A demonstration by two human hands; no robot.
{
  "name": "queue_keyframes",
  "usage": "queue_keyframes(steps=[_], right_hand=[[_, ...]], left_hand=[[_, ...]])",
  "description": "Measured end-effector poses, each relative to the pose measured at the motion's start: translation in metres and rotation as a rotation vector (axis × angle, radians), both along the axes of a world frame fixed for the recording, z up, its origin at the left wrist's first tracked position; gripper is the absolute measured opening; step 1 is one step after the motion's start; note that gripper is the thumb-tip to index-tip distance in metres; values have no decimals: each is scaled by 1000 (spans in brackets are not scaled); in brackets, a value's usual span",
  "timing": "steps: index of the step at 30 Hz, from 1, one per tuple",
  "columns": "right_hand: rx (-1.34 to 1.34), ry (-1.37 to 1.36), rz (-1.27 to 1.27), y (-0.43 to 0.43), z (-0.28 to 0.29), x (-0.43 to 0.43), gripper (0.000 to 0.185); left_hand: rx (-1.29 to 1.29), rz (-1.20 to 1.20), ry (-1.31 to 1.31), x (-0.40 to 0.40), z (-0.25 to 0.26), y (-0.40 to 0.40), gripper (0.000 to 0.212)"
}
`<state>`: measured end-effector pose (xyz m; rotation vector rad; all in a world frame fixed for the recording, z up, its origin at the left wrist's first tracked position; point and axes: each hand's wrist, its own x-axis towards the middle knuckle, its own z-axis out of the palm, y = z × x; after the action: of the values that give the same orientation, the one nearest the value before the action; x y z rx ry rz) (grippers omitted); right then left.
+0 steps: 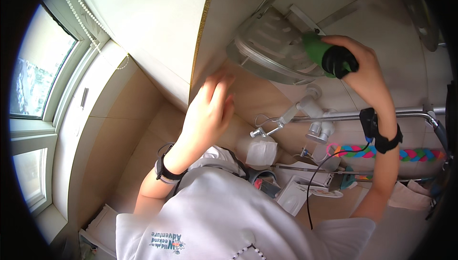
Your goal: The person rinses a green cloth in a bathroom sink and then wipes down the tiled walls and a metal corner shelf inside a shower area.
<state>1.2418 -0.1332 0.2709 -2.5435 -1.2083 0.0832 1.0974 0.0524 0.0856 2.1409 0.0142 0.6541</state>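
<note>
My right hand grips a green bottle by its black cap end. The bottle is tilted, its green body pointing left over the near right side of a metal corner shelf. Whether the bottle touches the shelf cannot be told. The shelf has a slotted base and a raised rim. My left hand hangs in the air beside the white wall corner, left of and nearer than the shelf. Its fingers are loosely bent, slightly blurred and somewhat apart, with nothing seen in them.
Below the shelf, a tap fitting and a metal hose jut from the tiled wall. A multicoloured braid hangs at right. A black cable trails from my right wrist. A window and a bead chain are at left.
</note>
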Motion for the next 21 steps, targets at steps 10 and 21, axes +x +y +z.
queue_keyframes(steps=[10, 21], right_hand=[[666, -203, -87, 45, -129, -109, 54], [762, -655, -372, 130, -180, -104, 43]], left_hand=[[-265, -189, -71, -29, 6, 10, 31], [-151, -183, -182, -29, -14, 15, 69]])
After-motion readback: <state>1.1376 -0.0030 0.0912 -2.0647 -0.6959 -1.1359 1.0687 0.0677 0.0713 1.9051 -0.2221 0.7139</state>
